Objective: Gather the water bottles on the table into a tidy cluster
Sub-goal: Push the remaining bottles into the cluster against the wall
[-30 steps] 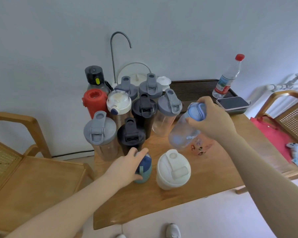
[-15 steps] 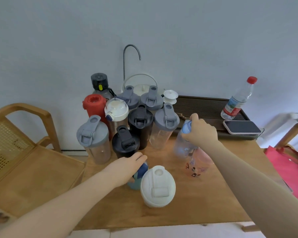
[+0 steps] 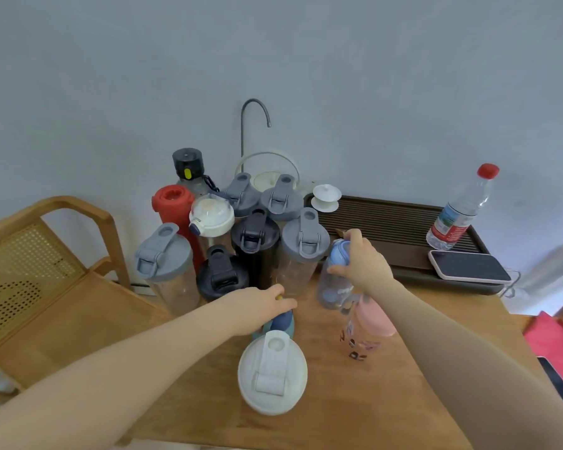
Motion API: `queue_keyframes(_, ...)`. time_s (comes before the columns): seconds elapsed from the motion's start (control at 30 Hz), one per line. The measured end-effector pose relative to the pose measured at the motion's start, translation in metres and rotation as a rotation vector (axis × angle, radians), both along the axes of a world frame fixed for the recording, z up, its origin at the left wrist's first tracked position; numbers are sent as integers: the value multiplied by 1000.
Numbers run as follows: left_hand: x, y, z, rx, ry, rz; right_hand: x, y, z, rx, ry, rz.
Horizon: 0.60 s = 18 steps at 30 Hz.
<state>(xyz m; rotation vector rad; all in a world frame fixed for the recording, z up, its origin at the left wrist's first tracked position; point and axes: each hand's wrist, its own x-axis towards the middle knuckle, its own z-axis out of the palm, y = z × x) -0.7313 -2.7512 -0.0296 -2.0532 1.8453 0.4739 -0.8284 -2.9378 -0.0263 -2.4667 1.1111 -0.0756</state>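
From the head camera, the left hand (image 3: pixel 257 306) lies over the top of a small blue bottle (image 3: pixel 281 321) standing on the wooden table (image 3: pixel 355 404). Its fingers (image 3: pixel 281 292) curl down over the cap, closed on it, so only the bottle's lower side shows beneath the palm. Just in front of that bottle, touching or nearly so, stands a white-lidded shaker (image 3: pixel 272 375).

The right hand (image 3: pixel 363 264) grips a clear bottle with a blue lid (image 3: pixel 333 280) from above; thumb and fingers wrap the lid, clamped on it, and the clear body hangs below them, just right of the grey-lidded shaker (image 3: pixel 304 241) at the cluster's edge. Whether its base rests on the table cannot be told. A pink bottle (image 3: pixel 369 319) stands right beside it, partly under the forearm.

Behind, the cluster holds black-lidded shakers (image 3: pixel 254 237), a red bottle (image 3: pixel 173 203) and another grey-lidded shaker (image 3: pixel 163 254). Well apart, a plastic bottle with a red cap (image 3: pixel 460 209) and a phone (image 3: pixel 468 266) sit on a dark tray (image 3: pixel 387 222).
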Motion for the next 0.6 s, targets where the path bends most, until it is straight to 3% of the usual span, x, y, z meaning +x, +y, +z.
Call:
queue_keyframes(0.23,2,-29,-8,-76,46,39,-5,-9,-1,82,21,82)
queue_keyframes(0.4,-6,-41,-13,-123,136,105,-62,6,10,112,19,110)
queue_keyframes(0.5,-12,-51,-15,-149,165,178,-91,21,3,22,200,264)
queue_keyframes(0.6,-19,-61,-13,-192,153,231,-90,22,-5,-63,206,275)
